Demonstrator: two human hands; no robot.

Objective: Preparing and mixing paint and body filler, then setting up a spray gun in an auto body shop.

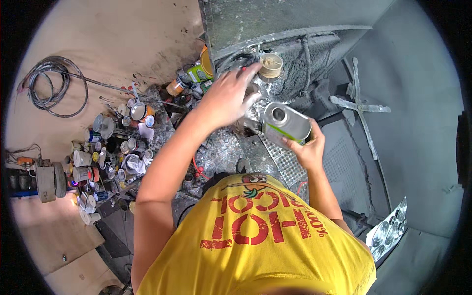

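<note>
Holding: right hand grasps tilted metal can from below, fingers wrapped round its lower end; can at 1 o'clock of centre
Left hand: fingers half-curled over small grey cup; grasp cannot be told
Beyond, 12 o'clock: open tin
Floor, 9 o'clock: paint tins; coiled cable

Passage to the left is blocked by a dense clutter of small paint cans spread over the floor, with a coiled cable lying beyond it on otherwise bare floor. Ahead, the way is closed by a grimy dark panel and an open tin. To the right, open grey surface is crossed only by a metal cross-shaped bracket.
</note>
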